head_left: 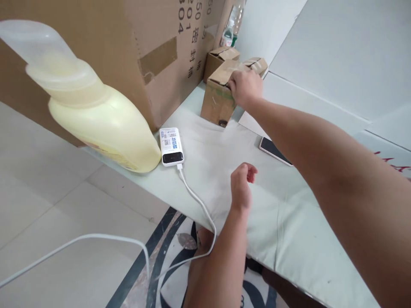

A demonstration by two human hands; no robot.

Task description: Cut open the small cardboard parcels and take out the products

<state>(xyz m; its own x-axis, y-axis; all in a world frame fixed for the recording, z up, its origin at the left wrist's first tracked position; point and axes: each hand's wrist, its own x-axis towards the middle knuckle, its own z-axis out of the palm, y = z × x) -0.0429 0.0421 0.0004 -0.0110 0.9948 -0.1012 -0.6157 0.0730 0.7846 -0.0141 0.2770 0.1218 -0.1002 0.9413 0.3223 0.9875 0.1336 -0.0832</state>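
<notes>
My right hand (246, 87) reaches to the far side of the table and grips the top edge of a small cardboard box (218, 100). The box stands tilted a little, with its taped flaps upward. Part of it is hidden behind my fingers. Nearer to me, my left hand (241, 184) hovers over the pale table cover (208, 179), its fingers curled in and nothing visible in them. A dark-screened phone (274, 150) lies on the table below my right forearm.
A white power bank (171, 145) with a white cable (195, 197) lies beside a large pale-yellow bottle (109, 124). Behind stands a big cardboard carton (173, 60). More small boxes (221, 55) and plastic bottles (228, 34) are at the back.
</notes>
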